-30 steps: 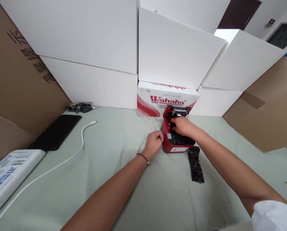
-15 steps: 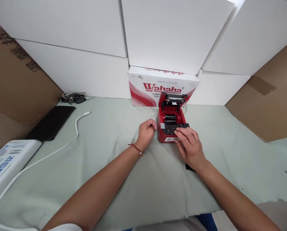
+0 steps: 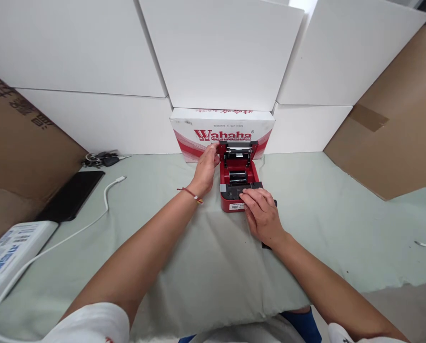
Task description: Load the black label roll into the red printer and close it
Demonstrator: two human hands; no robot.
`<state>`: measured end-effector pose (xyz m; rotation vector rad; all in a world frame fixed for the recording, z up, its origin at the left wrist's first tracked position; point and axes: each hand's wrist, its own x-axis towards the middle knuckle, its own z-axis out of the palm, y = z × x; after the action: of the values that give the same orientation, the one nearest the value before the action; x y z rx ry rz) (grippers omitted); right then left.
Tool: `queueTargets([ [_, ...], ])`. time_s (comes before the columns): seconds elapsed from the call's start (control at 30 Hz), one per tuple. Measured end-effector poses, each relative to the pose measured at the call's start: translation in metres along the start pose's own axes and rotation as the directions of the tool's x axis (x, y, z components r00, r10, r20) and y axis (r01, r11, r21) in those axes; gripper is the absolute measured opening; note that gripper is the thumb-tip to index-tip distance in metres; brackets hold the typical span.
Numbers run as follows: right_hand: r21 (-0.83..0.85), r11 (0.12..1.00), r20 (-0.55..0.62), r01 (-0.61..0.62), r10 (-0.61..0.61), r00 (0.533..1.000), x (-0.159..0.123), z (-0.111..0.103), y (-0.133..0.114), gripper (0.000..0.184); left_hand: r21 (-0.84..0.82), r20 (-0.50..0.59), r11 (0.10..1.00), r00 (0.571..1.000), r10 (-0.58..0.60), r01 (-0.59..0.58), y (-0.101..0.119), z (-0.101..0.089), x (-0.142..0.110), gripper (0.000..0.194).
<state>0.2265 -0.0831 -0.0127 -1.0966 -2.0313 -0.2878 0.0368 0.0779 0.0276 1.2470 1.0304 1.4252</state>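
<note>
A small red label printer (image 3: 230,205) stands on the green cloth with its lid (image 3: 238,151) raised. Inside lies a shiny black roll (image 3: 238,177), behind a black front panel (image 3: 232,191). My left hand (image 3: 204,169) is at the left edge of the raised lid, thumb in front, fingertips partly hidden behind it. My right hand (image 3: 264,214) holds the printer's front right, fingers over the black panel and thumb low against the front face. A black object (image 3: 266,246) shows partly from under this hand; its kind is hidden.
Behind the printer stands a Wahaha carton (image 3: 222,125) against white boxes (image 3: 220,57). Cardboard (image 3: 384,138) flanks the right side. At left lie keys (image 3: 107,158), a black flat slab (image 3: 73,195), a white box (image 3: 16,252) and a white cable (image 3: 107,195).
My left hand has moved up from beside the printer's body to the lid's left edge, its fingers uncurling. My right hand stays on the printer's front. The view has shifted a little.
</note>
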Motion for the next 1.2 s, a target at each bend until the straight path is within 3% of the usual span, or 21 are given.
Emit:
queueTargets([
  [0.07, 0.013, 1.000, -0.004, 0.003, -0.003, 1.000, 0.001, -0.001, 0.000, 0.049, 0.022, 0.032, 0.999, 0.999, 0.033, -0.034, -0.001, -0.006, -0.012, 0.046],
  [0.27, 0.060, 0.998, -0.036, 0.011, -0.009, 0.999, 0.000, -0.001, 0.001, 0.059, 0.218, 0.185, 0.920, 0.939, 0.289, -0.326, 0.003, -0.025, -0.056, 0.075],
  [0.53, 0.049, 0.999, -0.018, 0.015, -0.014, 1.000, -0.001, -0.004, -0.001, 0.064, 0.390, 0.244, 0.789, 0.880, 0.409, -0.475, -0.013, -0.025, -0.072, 0.068],
  [0.67, 0.036, 0.999, -0.032, 0.005, -0.004, 0.999, 0.001, -0.004, -0.002, 0.064, 0.381, 0.284, 0.813, 0.893, 0.350, -0.440, -0.009, -0.027, -0.068, 0.041],
  [0.83, 0.027, 1.000, -0.025, 0.014, -0.013, 1.000, 0.004, -0.007, -0.002, 0.060, 0.186, 0.323, 0.909, 0.897, 0.301, -0.372, -0.010, -0.038, -0.062, 0.018],
  [0.9, 0.025, 1.000, -0.027, 0.015, -0.015, 1.000, 0.004, -0.008, -0.002, 0.061, 0.137, 0.327, 0.941, 0.910, 0.253, -0.311, -0.016, -0.042, -0.059, 0.037],
  [1.03, 0.024, 1.000, -0.021, 0.011, -0.011, 1.000, 0.004, -0.008, -0.001, 0.064, -0.035, 0.336, 0.997, 0.939, 0.070, -0.062, -0.034, -0.042, -0.055, 0.099],
  [1.2, 0.029, 1.000, -0.019, 0.006, -0.006, 1.000, 0.004, -0.008, -0.001, 0.064, -0.211, 0.494, 0.970, 0.870, 0.000, 0.120, -0.042, -0.038, -0.056, 0.122],
])
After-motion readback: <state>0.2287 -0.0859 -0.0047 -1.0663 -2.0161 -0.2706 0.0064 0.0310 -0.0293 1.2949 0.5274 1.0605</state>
